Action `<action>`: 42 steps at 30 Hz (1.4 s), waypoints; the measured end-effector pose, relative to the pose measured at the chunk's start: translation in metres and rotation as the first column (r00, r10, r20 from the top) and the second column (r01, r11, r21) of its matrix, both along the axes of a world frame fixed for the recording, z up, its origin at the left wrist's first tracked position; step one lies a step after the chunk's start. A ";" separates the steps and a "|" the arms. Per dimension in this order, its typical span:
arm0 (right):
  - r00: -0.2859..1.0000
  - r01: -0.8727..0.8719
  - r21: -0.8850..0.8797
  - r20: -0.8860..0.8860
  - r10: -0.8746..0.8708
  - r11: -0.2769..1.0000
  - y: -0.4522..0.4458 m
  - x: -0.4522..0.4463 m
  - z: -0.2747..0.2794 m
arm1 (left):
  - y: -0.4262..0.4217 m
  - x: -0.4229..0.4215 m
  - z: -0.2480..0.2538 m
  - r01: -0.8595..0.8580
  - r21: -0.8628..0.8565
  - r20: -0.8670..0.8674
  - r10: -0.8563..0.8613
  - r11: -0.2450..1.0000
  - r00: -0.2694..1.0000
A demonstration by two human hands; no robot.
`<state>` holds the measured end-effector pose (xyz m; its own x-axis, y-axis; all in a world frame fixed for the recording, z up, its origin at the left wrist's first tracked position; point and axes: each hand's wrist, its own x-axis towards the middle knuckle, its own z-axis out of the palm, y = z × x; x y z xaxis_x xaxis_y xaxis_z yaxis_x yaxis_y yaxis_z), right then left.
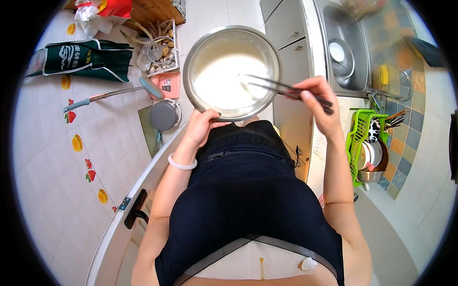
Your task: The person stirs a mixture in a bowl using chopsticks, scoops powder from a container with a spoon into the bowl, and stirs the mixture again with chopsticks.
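We hold the bowl (187, 76) in front of us, L hand (202, 127) fingers pinching its near rim; R hand (320, 107) fingers, closed on the chopsticks (285, 89), lie R of it, long axis angled L & fwd into the white mix (224, 76).

No word, brand or number can be read with certainty. The dark green bag (105, 60) bears large white characters and smaller yellow ones, turned sideways and unclear; the pink box (173, 80) has dark marks too small to read.
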<state>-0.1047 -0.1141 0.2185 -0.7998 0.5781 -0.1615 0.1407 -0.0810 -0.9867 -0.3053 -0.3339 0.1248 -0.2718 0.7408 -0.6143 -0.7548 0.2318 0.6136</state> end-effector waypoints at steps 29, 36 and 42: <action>0.938 0.273 -0.230 -0.153 -0.312 0.934 -0.015 0.001 -0.032 | 0.002 0.003 -0.022 -0.108 0.021 0.086 0.106 0.994 0.991; 0.960 0.279 0.098 -0.015 -0.278 0.955 -0.015 0.006 -0.048 | 0.004 0.008 -0.024 -0.140 -0.017 0.050 0.140 0.990 0.989; 0.983 0.172 -0.196 -0.023 -0.180 0.965 -0.026 -0.020 -0.062 | 0.012 0.012 -0.025 -0.180 0.032 0.122 0.175 0.983 0.977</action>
<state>-0.1242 -0.1398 0.1561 -0.6962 0.6716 -0.2536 0.0678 -0.2901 -0.9546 -0.2934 -0.3217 0.1001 -0.3290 0.7130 -0.6191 -0.8494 0.0630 0.5240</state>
